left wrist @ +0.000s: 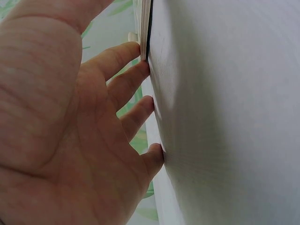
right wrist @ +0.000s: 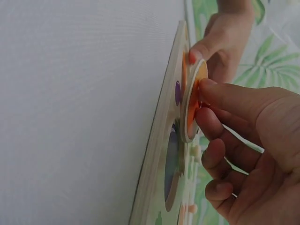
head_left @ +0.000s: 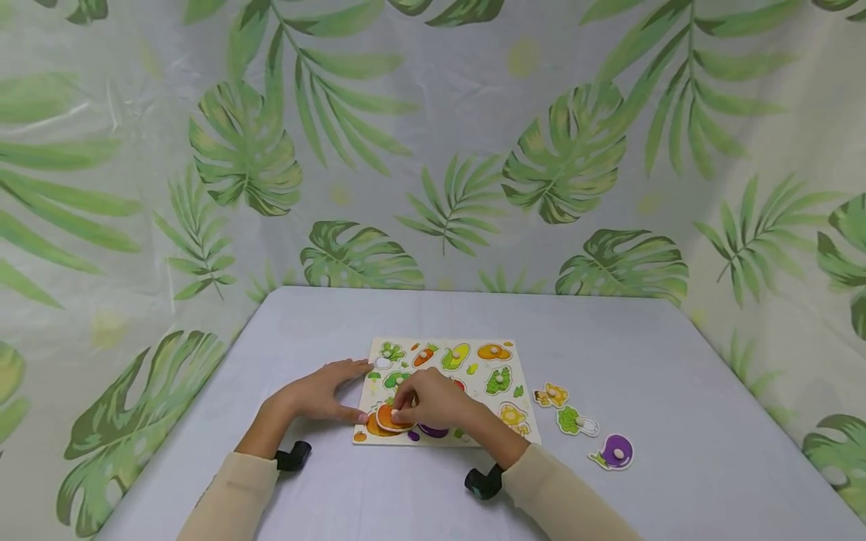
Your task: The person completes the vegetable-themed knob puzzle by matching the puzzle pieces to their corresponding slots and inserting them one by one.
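Observation:
A wooden vegetable puzzle board (head_left: 476,387) lies on the table, with several knobbed pieces in it. My right hand (head_left: 433,398) pinches an orange pumpkin puzzle piece (right wrist: 193,105) by its knob, thumb against fingertips. That piece is over the lower left corner of the board, partly covering a printed orange pumpkin shape (head_left: 379,428). At the board's left side my left hand (head_left: 318,394) is spread, with its thumb at the lower left edge and fingertips near the upper left. In the left wrist view, two fingertips (left wrist: 143,68) meet the board's edge.
To the right of the board lie three loose pieces: a yellow-orange one (head_left: 556,394), a leafy green-and-white one (head_left: 571,421) and a purple eggplant (head_left: 617,452). A white cloth (head_left: 433,496) covers the table. Behind it hangs a leaf-patterned curtain (head_left: 467,98).

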A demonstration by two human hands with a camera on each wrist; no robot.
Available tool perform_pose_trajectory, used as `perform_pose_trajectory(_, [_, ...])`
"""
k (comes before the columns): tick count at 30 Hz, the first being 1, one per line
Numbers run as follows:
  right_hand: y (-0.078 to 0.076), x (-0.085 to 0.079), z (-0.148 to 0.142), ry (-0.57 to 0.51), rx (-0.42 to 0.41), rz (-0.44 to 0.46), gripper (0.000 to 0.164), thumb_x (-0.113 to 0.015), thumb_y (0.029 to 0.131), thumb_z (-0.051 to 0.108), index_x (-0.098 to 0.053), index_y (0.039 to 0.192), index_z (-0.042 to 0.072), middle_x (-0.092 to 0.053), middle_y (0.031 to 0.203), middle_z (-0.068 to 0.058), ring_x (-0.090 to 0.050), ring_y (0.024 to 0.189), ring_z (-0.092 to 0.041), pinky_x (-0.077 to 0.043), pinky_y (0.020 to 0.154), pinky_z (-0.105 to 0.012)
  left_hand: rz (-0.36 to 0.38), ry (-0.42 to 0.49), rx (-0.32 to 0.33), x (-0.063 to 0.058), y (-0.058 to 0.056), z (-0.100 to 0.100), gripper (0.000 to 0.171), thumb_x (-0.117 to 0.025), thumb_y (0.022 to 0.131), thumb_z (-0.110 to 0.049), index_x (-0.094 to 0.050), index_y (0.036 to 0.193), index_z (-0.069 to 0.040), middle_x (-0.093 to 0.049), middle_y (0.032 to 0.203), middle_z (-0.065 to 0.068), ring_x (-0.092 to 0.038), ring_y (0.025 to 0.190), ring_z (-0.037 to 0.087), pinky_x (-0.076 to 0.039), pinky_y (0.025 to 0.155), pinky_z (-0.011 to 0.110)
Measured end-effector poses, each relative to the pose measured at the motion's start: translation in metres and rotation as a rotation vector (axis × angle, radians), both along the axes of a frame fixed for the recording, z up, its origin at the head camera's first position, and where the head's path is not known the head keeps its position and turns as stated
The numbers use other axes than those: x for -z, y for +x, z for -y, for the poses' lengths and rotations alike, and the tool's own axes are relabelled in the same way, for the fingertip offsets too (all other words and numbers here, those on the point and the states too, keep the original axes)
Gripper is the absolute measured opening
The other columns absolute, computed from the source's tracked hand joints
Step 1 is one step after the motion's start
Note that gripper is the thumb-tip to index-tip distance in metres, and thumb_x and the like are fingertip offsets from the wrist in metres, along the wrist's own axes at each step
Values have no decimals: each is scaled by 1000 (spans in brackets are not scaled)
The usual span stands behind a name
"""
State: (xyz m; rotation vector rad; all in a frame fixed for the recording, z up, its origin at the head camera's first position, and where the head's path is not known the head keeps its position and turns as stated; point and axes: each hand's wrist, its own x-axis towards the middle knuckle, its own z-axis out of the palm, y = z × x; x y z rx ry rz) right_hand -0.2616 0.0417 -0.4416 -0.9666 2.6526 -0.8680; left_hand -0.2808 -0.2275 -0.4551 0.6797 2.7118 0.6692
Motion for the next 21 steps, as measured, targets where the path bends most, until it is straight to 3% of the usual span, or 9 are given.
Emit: perform_pose_trajectory(21, [0,7,15,48,8,-15,10,-82,90,27,-76,82,24,-63,67,14,-54,61,0,-46,57,-16,-15,-1,15,1,-1,0,98,-82,80,-59,-40,160,-20,-31,169,9,-20,158,41,-19,124,69])
